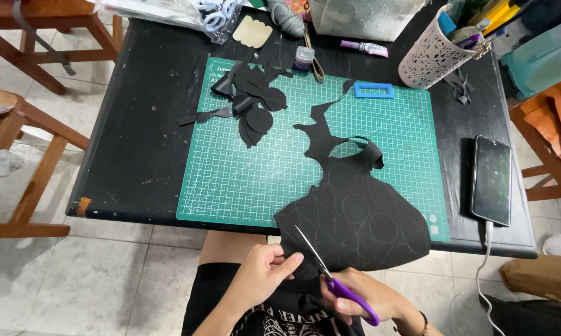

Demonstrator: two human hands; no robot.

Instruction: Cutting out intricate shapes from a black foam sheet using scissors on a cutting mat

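A large black foam sheet [355, 211] with faint traced circles hangs over the near edge of a green cutting mat [243, 168]. My left hand [262, 270] pinches the sheet's lower left edge between thumb and fingers. My right hand [371, 302] grips purple-handled scissors [330, 277]; their blades are parted and lie on the sheet near its bottom edge. A pile of cut black petal shapes [255, 99] rests at the mat's far left.
The mat lies on a black table [137, 143]. A smartphone [492, 179] with a white cable lies at the right. A blue rectangular frame [374, 90], a white perforated pen holder [430, 59], a glue tube [364, 48], and a small jar [303, 59] stand at the back. Wooden chairs [25, 155] flank the table.
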